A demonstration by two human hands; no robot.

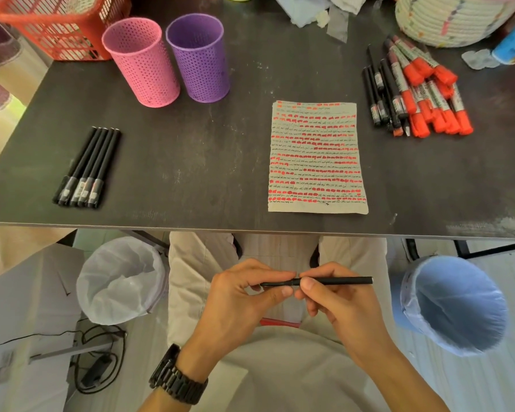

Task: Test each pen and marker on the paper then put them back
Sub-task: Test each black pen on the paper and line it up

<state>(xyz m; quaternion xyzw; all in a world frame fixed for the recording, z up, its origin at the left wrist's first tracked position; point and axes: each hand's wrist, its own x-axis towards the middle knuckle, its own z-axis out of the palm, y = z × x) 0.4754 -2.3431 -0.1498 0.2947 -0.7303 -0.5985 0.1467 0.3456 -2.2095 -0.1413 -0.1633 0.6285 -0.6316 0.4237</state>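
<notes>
Below the table edge, over my lap, both hands hold one black pen (pixel 336 281) lying level. My left hand (pixel 244 295) pinches its left end, the cap end, and my right hand (pixel 336 304) grips the barrel. On the dark table (pixel 205 150) lies the paper (pixel 317 157), covered with rows of red marks and black scribbles. Several black pens (pixel 88 169) lie in a neat row at the left. A pile of black pens (pixel 382 90) and red-capped markers (pixel 428 96) sits at the right.
A pink mesh cup (pixel 142 62) and a purple mesh cup (pixel 199 58) stand at the back beside a red basket (pixel 57 22). A woven basket (pixel 446 16) sits back right. On the floor stand a white-lined bin (pixel 121 281) and a blue-lined bin (pixel 452 304). A red pen (pixel 280 323) lies on my lap.
</notes>
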